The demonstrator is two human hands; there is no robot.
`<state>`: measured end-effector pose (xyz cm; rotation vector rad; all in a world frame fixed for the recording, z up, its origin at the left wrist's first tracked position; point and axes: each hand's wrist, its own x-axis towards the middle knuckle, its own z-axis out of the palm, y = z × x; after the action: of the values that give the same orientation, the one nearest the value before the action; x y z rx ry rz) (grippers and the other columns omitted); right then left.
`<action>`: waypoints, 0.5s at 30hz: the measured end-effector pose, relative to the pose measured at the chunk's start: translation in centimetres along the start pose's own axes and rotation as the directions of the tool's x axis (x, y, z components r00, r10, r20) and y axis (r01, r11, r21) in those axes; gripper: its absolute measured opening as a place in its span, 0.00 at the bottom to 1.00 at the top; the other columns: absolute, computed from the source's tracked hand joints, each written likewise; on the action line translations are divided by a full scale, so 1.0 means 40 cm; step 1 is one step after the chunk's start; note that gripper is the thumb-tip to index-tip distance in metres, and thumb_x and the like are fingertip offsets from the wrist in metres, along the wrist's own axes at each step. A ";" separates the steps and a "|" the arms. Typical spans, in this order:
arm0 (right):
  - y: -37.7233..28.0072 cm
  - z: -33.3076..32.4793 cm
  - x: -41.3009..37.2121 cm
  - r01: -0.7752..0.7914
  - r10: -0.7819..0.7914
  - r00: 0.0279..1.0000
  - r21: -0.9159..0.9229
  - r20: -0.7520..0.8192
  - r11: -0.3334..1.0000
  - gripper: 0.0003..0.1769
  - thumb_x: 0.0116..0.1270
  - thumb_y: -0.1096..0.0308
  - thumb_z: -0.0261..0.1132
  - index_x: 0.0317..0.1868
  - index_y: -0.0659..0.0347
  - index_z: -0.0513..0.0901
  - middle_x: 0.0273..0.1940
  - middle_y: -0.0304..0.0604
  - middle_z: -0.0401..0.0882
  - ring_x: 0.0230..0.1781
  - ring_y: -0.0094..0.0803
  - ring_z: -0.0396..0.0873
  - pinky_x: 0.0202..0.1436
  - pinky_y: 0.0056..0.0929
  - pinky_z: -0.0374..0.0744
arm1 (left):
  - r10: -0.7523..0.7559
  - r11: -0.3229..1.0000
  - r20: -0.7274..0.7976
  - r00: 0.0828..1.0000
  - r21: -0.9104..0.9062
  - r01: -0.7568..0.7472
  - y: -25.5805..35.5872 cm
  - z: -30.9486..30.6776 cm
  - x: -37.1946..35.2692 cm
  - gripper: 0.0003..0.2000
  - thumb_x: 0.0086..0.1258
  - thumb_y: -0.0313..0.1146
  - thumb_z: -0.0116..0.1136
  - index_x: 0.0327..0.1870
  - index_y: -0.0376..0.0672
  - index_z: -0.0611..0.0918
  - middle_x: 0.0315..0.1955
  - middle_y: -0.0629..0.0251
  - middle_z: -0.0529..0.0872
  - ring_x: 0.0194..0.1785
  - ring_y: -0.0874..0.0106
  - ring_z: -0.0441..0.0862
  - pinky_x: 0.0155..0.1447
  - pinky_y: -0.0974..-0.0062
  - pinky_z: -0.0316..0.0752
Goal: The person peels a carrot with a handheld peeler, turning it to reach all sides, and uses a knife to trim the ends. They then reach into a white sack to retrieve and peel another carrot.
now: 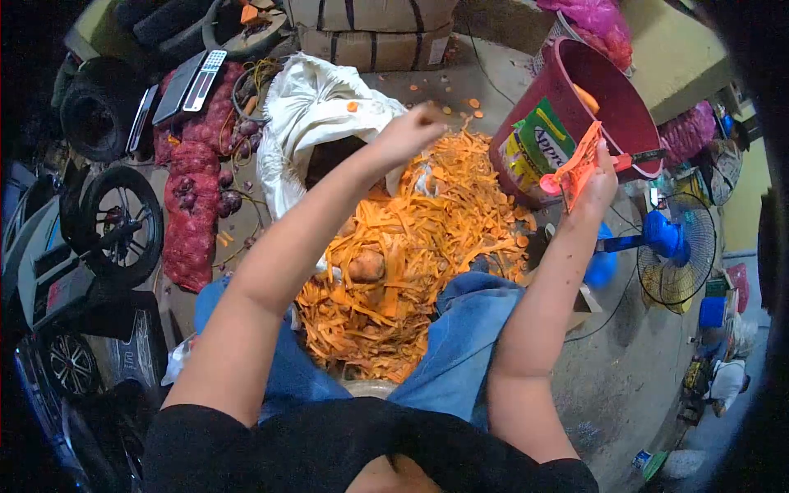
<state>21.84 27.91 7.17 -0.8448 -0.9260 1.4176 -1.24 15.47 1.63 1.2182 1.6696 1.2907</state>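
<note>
My right hand (604,182) is raised on the right by the dark red bucket (534,103). It is closed around a bright orange-red peeler (578,168). My left hand (417,130) hovers over the upper edge of a large heap of orange carrot peelings (403,238), its fingers curled in. Whether anything is inside those fingers is hidden. The peelings lie between my knees, with a brownish, unpeeled-looking root (366,265) resting on them. A carrot (586,99) shows inside the bucket.
A white woven sack (308,103) gapes open behind my left forearm. Red mesh bags of onions (191,218) and a motorbike wheel (123,220) stand to the left. A blue fan (666,238) is on the right. Strapped cartons (374,49) are at the back.
</note>
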 end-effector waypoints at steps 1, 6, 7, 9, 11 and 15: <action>-0.001 0.003 0.001 0.008 -0.008 1.000 -0.004 -0.004 1.000 0.14 0.56 0.59 0.53 0.36 0.61 0.73 0.24 0.36 0.71 0.17 0.25 0.70 0.12 0.20 0.68 | -0.146 0.986 -0.012 0.989 0.076 0.146 -0.077 -0.019 -0.046 0.13 0.54 0.38 0.49 0.32 0.36 0.73 0.20 0.67 0.74 0.24 0.78 0.70 0.29 0.80 0.66; -0.009 0.058 -0.046 -0.027 0.027 1.000 0.040 -0.002 0.999 0.11 0.55 0.63 0.55 0.32 0.64 0.73 0.26 0.38 0.72 0.21 0.25 0.72 0.21 0.21 0.70 | -0.661 0.716 -0.173 0.730 -0.437 0.545 -0.551 -0.099 -0.261 0.08 0.55 0.36 0.46 0.24 0.41 0.71 0.19 0.68 0.74 0.21 0.78 0.72 0.20 0.82 0.65; -0.007 0.064 -0.051 -0.052 0.051 0.998 0.029 0.020 0.998 0.09 0.55 0.67 0.56 0.30 0.66 0.73 0.27 0.41 0.73 0.24 0.27 0.73 0.29 0.23 0.72 | -0.701 0.698 -0.257 0.666 -0.442 0.563 -0.598 -0.098 -0.305 0.07 0.55 0.36 0.46 0.23 0.42 0.70 0.18 0.68 0.73 0.21 0.78 0.72 0.19 0.82 0.64; 0.019 0.068 -0.046 -0.044 0.042 0.998 0.054 0.049 0.998 0.09 0.55 0.67 0.56 0.30 0.65 0.72 0.27 0.40 0.73 0.24 0.27 0.73 0.29 0.23 0.72 | -0.732 0.678 -0.337 0.593 -0.453 0.579 -0.659 -0.096 -0.360 0.07 0.54 0.35 0.46 0.22 0.42 0.70 0.17 0.68 0.73 0.22 0.78 0.73 0.18 0.81 0.64; 0.028 0.097 -0.064 -0.041 0.037 0.997 0.060 0.067 0.997 0.10 0.55 0.65 0.56 0.32 0.65 0.73 0.27 0.37 0.72 0.24 0.23 0.72 0.28 0.19 0.71 | -0.741 0.662 -0.415 0.528 -0.315 0.680 -0.713 -0.102 -0.377 0.08 0.53 0.35 0.47 0.24 0.41 0.71 0.18 0.63 0.75 0.23 0.71 0.75 0.22 0.74 0.67; 0.087 0.112 -0.059 0.030 -0.017 0.993 -0.107 0.118 0.994 0.09 0.56 0.66 0.56 0.33 0.65 0.72 0.28 0.37 0.72 0.26 0.23 0.72 0.32 0.21 0.71 | -0.537 0.738 -0.553 0.637 0.058 0.673 -0.873 -0.111 -0.327 0.09 0.52 0.34 0.48 0.28 0.39 0.73 0.21 0.57 0.77 0.27 0.63 0.76 0.30 0.69 0.69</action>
<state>16.43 25.31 5.87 -0.8353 -1.1075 1.4184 -10.15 -0.59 -31.13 0.3234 2.4211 0.9983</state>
